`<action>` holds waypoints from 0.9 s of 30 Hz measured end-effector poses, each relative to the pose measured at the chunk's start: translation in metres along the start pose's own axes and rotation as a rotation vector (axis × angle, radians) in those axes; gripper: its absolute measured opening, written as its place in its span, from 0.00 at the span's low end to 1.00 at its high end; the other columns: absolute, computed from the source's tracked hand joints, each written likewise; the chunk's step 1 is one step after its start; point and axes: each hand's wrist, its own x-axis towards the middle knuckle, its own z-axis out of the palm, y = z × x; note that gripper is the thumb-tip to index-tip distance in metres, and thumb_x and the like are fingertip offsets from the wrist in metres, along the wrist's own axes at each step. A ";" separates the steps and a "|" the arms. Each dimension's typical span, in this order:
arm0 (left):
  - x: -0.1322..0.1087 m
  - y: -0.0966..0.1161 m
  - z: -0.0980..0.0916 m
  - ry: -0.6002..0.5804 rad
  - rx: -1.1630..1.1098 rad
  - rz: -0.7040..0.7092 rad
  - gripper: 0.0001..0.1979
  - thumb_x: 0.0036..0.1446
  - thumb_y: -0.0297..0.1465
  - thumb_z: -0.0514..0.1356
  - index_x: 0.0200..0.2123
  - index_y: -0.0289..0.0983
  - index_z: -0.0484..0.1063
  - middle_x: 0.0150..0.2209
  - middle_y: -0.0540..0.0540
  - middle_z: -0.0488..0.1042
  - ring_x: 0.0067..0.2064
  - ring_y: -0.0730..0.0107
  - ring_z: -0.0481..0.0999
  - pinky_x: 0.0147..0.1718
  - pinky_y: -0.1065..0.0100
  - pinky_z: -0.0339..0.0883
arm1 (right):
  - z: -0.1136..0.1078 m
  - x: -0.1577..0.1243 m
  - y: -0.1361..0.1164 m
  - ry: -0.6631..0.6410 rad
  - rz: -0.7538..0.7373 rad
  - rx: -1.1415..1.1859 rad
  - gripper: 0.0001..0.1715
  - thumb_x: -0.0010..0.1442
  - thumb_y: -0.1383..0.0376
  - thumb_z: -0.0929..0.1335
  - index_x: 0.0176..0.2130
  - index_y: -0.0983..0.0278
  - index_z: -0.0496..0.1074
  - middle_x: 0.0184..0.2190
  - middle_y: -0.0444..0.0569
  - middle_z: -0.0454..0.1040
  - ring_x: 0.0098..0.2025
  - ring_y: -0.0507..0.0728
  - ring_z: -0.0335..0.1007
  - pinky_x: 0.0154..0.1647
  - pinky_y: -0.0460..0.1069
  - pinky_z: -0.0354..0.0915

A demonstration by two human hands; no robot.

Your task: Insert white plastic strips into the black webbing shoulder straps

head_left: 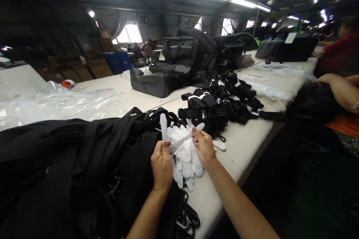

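Note:
My left hand (162,164) is closed on an upright white plastic strip (163,125) with a toothed edge and a rounded end. My right hand (203,145) pinches a second white strip (181,142), which slants across to the fingers of my left hand. Whether the left fingers grip this second strip too, I cannot tell. Under both hands lies a loose pile of similar white strips (187,160) on the pale table (238,157). Black fabric bags with straps (112,149) are heaped beside my left hand.
Bundled black straps with clips (224,97) lie beyond the strips. Behind them stand black bags (179,56). Clear plastic sheeting (70,101) and an orange tape roll (67,83) lie at left. At right, a person in red (339,54) is beside the table; another person's arm (343,91) is nearer.

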 end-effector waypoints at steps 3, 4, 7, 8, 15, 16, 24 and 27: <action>0.003 -0.003 0.001 -0.079 -0.041 -0.037 0.17 0.65 0.42 0.48 0.31 0.40 0.69 0.23 0.50 0.74 0.25 0.68 0.73 0.28 0.69 0.66 | -0.007 0.008 -0.003 0.063 -0.095 -0.080 0.25 0.45 0.48 0.77 0.24 0.65 0.70 0.20 0.41 0.64 0.20 0.47 0.52 0.19 0.45 0.50; 0.004 -0.005 0.002 -0.139 -0.003 -0.051 0.18 0.65 0.43 0.47 0.30 0.40 0.68 0.22 0.50 0.73 0.23 0.68 0.72 0.26 0.69 0.65 | -0.007 0.008 -0.002 0.014 -0.106 -0.167 0.25 0.49 0.46 0.75 0.26 0.66 0.72 0.20 0.42 0.66 0.20 0.47 0.56 0.20 0.45 0.53; 0.007 -0.013 0.004 -0.227 0.167 -0.074 0.15 0.64 0.40 0.50 0.36 0.38 0.72 0.25 0.46 0.77 0.27 0.61 0.77 0.30 0.64 0.66 | -0.006 0.006 0.002 -0.198 -0.148 -0.530 0.29 0.59 0.43 0.66 0.33 0.67 0.76 0.21 0.46 0.69 0.21 0.51 0.64 0.23 0.46 0.61; 0.008 -0.015 0.005 -0.211 0.200 -0.061 0.14 0.63 0.38 0.51 0.43 0.37 0.72 0.29 0.44 0.79 0.33 0.57 0.79 0.34 0.62 0.68 | -0.007 0.005 0.002 -0.210 -0.198 -0.642 0.30 0.62 0.44 0.63 0.37 0.67 0.77 0.24 0.47 0.71 0.22 0.52 0.67 0.24 0.47 0.62; 0.010 -0.018 0.006 -0.059 0.217 0.148 0.17 0.61 0.31 0.51 0.51 0.33 0.68 0.50 0.34 0.73 0.47 0.55 0.76 0.47 0.57 0.70 | -0.054 0.005 -0.019 0.084 -0.380 -1.341 0.16 0.64 0.56 0.64 0.37 0.63 0.78 0.39 0.51 0.76 0.37 0.56 0.72 0.40 0.49 0.63; 0.010 -0.017 0.006 -0.061 0.210 0.161 0.16 0.61 0.31 0.51 0.49 0.33 0.69 0.49 0.35 0.73 0.46 0.55 0.76 0.47 0.57 0.70 | -0.061 0.004 -0.021 0.026 -0.354 -1.384 0.12 0.61 0.57 0.68 0.35 0.62 0.78 0.39 0.50 0.76 0.37 0.56 0.72 0.39 0.49 0.63; 0.008 -0.013 0.001 -0.102 0.176 0.119 0.13 0.61 0.32 0.51 0.44 0.35 0.71 0.46 0.36 0.75 0.46 0.53 0.76 0.47 0.55 0.70 | -0.061 -0.008 -0.026 -0.122 -0.285 -1.661 0.16 0.58 0.55 0.71 0.42 0.62 0.78 0.41 0.51 0.74 0.44 0.59 0.69 0.43 0.49 0.61; 0.008 -0.013 -0.001 -0.114 0.167 0.094 0.13 0.61 0.31 0.50 0.43 0.35 0.72 0.45 0.36 0.76 0.45 0.53 0.77 0.47 0.53 0.70 | -0.064 -0.009 -0.035 -0.035 -0.317 -1.718 0.17 0.66 0.59 0.63 0.45 0.63 0.78 0.46 0.55 0.73 0.50 0.60 0.66 0.48 0.50 0.59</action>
